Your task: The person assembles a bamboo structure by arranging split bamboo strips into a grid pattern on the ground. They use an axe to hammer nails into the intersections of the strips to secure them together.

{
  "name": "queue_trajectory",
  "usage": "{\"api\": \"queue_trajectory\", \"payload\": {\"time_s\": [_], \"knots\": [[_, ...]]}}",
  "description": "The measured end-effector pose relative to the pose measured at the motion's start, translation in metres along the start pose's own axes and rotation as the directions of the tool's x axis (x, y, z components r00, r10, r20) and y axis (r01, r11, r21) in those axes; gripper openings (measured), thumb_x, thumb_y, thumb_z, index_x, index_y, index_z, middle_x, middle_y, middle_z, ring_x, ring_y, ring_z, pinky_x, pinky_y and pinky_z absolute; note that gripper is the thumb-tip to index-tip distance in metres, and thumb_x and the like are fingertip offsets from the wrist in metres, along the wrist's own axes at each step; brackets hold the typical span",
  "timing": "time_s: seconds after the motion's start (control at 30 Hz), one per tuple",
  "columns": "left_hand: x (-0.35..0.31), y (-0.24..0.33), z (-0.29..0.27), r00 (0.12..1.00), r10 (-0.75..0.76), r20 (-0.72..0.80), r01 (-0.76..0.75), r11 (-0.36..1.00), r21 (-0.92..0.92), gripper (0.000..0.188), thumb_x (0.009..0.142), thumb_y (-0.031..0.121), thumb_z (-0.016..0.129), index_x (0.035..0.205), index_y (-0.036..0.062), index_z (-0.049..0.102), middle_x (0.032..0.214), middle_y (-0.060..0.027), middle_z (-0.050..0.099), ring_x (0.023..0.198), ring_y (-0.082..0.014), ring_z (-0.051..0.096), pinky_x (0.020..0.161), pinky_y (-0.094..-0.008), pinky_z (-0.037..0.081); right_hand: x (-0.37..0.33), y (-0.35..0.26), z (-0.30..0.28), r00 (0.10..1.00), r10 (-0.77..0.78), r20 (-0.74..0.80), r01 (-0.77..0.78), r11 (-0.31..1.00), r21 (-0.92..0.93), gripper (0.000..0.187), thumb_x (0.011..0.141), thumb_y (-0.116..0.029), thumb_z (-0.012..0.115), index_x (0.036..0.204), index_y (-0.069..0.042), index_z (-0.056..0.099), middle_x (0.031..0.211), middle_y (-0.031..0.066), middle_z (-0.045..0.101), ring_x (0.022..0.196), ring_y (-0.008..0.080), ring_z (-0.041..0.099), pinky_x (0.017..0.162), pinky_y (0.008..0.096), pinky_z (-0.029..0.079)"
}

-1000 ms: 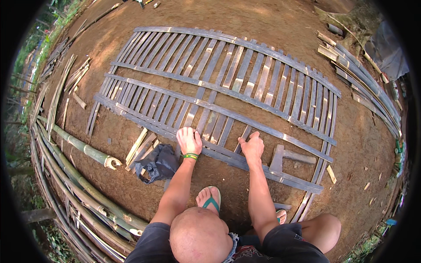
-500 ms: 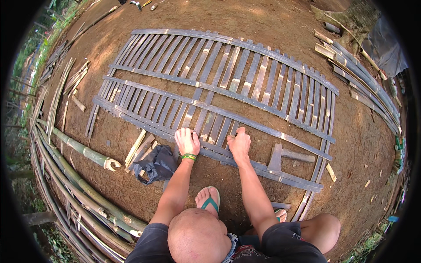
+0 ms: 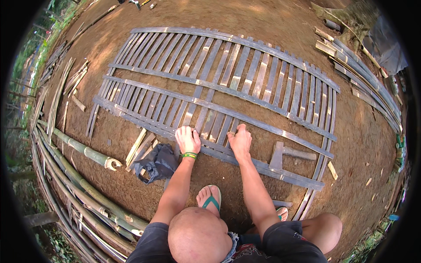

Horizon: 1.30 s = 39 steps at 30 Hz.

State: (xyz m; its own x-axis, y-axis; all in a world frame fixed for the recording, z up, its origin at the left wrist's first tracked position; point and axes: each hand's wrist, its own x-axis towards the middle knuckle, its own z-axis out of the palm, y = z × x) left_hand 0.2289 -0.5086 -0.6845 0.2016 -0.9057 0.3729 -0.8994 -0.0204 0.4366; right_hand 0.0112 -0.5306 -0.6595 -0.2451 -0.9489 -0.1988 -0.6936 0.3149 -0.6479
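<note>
A frame of dark, weathered bamboo slats fixed across long rails lies on the ground ahead of me. My left hand (image 3: 187, 139) is closed over the near rail (image 3: 131, 118), its fingers bent down over the edge. A green and yellow band circles that wrist. My right hand (image 3: 239, 141) is closed with bent fingers on a short bamboo slat (image 3: 230, 134) between the two nearer rails. The fingertips of both hands are partly hidden. To the right of my right hand, a hatchet (image 3: 277, 157) with a wooden handle rests by the near rail.
A black plastic bag (image 3: 158, 163) and split bamboo pieces (image 3: 137, 147) lie left of my left arm. Long green bamboo poles (image 3: 83, 188) are stacked at the left, and more poles (image 3: 364, 74) lie at the far right near a tree trunk (image 3: 351, 19). My sandalled foot (image 3: 208, 197) is below.
The view has shifted very slightly. Both hands keep the same places on the frame, and nothing was visibly taken up or let go.
</note>
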Motion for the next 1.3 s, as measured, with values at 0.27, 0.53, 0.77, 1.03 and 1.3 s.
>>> {"api": "queue_trajectory", "payload": {"time_s": [0.27, 0.53, 0.77, 1.03, 1.3], "knots": [[0.017, -0.005, -0.004, 0.994, -0.105, 0.016, 0.105, 0.947, -0.305, 0.011, 0.092, 0.012, 0.076, 0.098, 0.0031, 0.074, 0.102, -0.0124, 0.071, 0.102, -0.0316, 0.066, 0.095, -0.0435, 0.05, 0.006, 0.061, -0.099, 0.979, -0.121, -0.166, 0.113, 0.992, -0.054, 0.023, 0.09, -0.019, 0.078, 0.104, -0.004, 0.068, 0.096, 0.0161, 0.072, 0.091, 0.036, 0.071, 0.084, 0.049, 0.057], [0.115, 0.017, 0.042, 0.917, -0.114, 0.382, 0.344, 0.71, -0.615, 0.022, 0.091, 0.014, 0.081, 0.107, -0.0015, 0.08, 0.097, -0.0121, 0.08, 0.1, -0.0199, 0.073, 0.093, -0.0321, 0.054, -0.027, 0.163, -0.19, 0.962, -0.273, 0.004, 0.261, 0.917, -0.3, 0.041, 0.074, -0.004, 0.071, 0.114, -0.005, 0.064, 0.118, 0.0165, 0.061, 0.116, 0.042, 0.057, 0.103, 0.0505, 0.048], [0.126, 0.005, 0.059, 0.935, 0.127, 0.332, 0.035, 0.896, -0.442, 0.018, 0.085, 0.025, 0.084, 0.095, 0.0095, 0.085, 0.097, -0.0068, 0.078, 0.1, -0.028, 0.068, 0.096, -0.0415, 0.051, -0.019, 0.162, -0.204, 0.93, -0.316, 0.189, 0.362, 0.88, -0.306, 0.056, 0.069, 0.001, 0.073, 0.123, -0.006, 0.06, 0.123, 0.0171, 0.058, 0.117, 0.043, 0.056, 0.104, 0.0515, 0.048], [0.122, -0.001, 0.071, 0.902, 0.085, 0.423, 0.109, 0.903, -0.416, 0.016, 0.082, 0.031, 0.085, 0.089, 0.017, 0.086, 0.098, 0.001, 0.072, 0.109, -0.0238, 0.06, 0.108, -0.0461, 0.033, -0.001, 0.169, -0.206, 0.877, -0.346, 0.334, 0.461, 0.803, -0.378, 0.056, 0.078, -0.009, 0.083, 0.128, -0.007, 0.059, 0.124, 0.0164, 0.059, 0.119, 0.0421, 0.058, 0.101, 0.0492, 0.051], [0.131, 0.001, 0.07, 0.874, 0.045, 0.484, 0.157, 0.916, -0.37, 0.02, 0.081, 0.031, 0.085, 0.092, 0.0149, 0.086, 0.1, -0.0015, 0.074, 0.108, -0.0253, 0.063, 0.106, -0.0431, 0.038, 0.007, 0.171, -0.211, 0.813, -0.376, 0.443, 0.561, 0.708, -0.428, 0.052, 0.083, -0.014, 0.083, 0.128, -0.006, 0.058, 0.121, 0.0173, 0.059, 0.119, 0.0409, 0.059, 0.102, 0.0481, 0.052]]}}
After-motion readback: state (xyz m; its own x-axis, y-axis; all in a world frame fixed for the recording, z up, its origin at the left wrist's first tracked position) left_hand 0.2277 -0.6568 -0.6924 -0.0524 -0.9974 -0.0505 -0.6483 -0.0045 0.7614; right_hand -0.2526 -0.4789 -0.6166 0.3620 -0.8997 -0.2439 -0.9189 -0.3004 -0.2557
